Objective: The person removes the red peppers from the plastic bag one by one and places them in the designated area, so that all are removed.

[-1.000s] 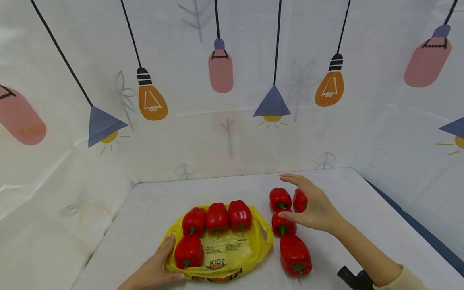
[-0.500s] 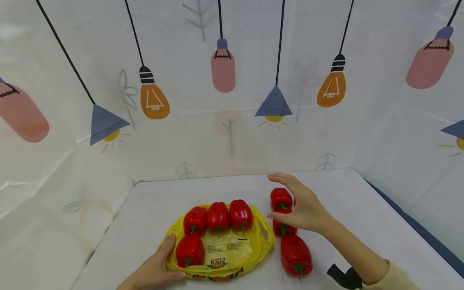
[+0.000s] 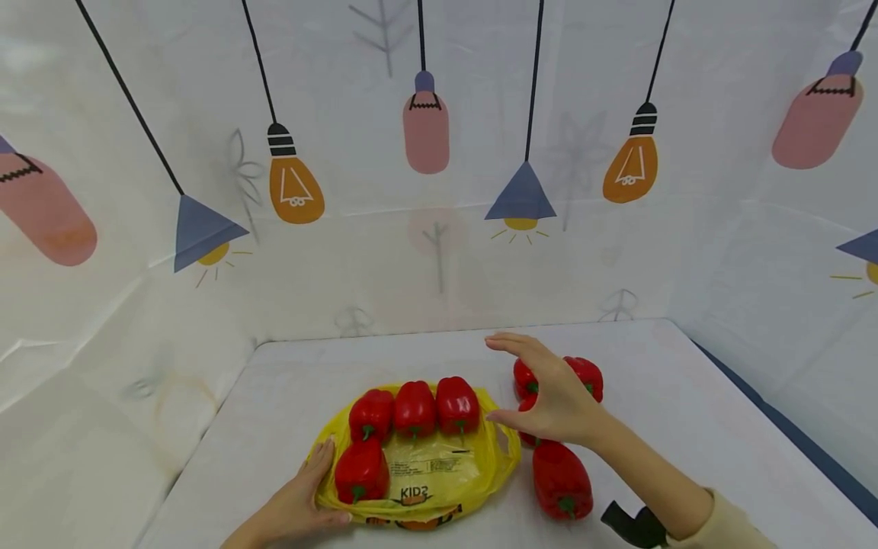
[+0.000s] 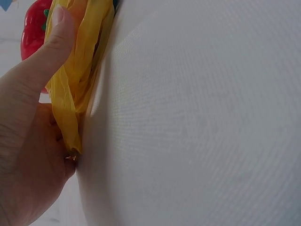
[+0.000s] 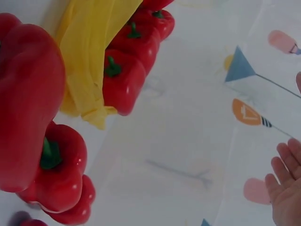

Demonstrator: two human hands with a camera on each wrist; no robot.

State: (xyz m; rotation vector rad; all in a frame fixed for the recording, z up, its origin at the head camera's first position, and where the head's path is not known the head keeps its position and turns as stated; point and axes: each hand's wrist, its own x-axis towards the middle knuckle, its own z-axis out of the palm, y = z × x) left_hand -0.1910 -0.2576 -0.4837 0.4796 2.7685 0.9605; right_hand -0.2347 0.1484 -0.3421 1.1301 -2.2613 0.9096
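Note:
A yellow plastic bag (image 3: 439,476) lies on the table with several red bell peppers (image 3: 414,409) on it, three in a back row and one at front left. My left hand (image 3: 302,496) holds the bag's left edge; in the left wrist view the thumb (image 4: 59,40) lies along the yellow plastic. My right hand (image 3: 549,393) hovers right of the bag, thumb and fingers apart in a C shape with nothing between them. Beneath and behind it are more red bell peppers (image 3: 561,480), partly hidden by the hand. In the right wrist view, the spread fingers (image 5: 284,172) show at the right edge.
The white table (image 3: 329,366) ends at a wall sheet (image 3: 453,259) printed with lamps and bulbs. The bag's loop handle (image 3: 506,442) points toward the peppers on the right. A black curved piece (image 3: 634,524) sits at the right wrist.
My right hand has moved left above the loose peppers toward the bag, uncovering a pepper behind the wrist. The left hand, bag and peppers stay put; the head view shifts slightly.

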